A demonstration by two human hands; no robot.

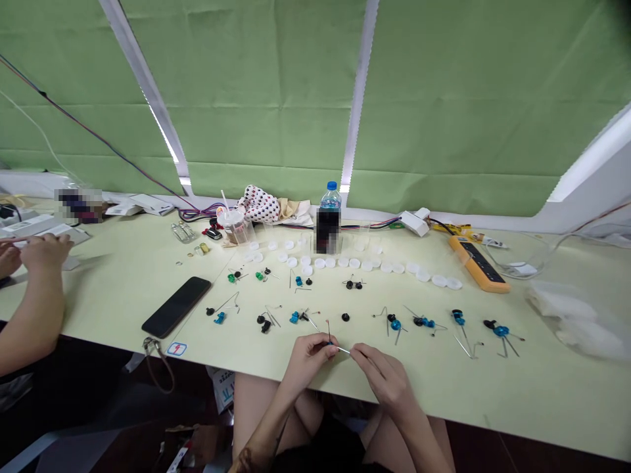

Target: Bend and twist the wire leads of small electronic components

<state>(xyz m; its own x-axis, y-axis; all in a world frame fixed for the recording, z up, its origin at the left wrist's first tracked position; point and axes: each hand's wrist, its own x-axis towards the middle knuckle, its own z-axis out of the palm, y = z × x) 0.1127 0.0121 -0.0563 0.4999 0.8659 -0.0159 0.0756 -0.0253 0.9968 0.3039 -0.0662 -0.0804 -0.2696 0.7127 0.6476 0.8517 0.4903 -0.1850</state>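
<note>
Near the table's front edge, my left hand (309, 358) pinches a small blue part with a thin wire standing up from it. My right hand (383, 373) is closed on one end of a thin metal rod (344, 350), whose other end meets the blue part at my left fingertips. Just beyond my hands lies a round black piece (346, 317). Small groups of blue and black parts with bent wires are spread in rows, such as one (501, 331) at the right and one (219, 318) at the left. Green parts (259, 276) lie farther back.
A phone (176, 307) lies at the left. White round caps (354, 263) form a line behind the parts, near a bottle (332, 197) and a lidded cup (234, 223). An orange power strip (478, 265) and plastic bags (576, 318) are at the right. Another person's hands (46, 253) work at far left.
</note>
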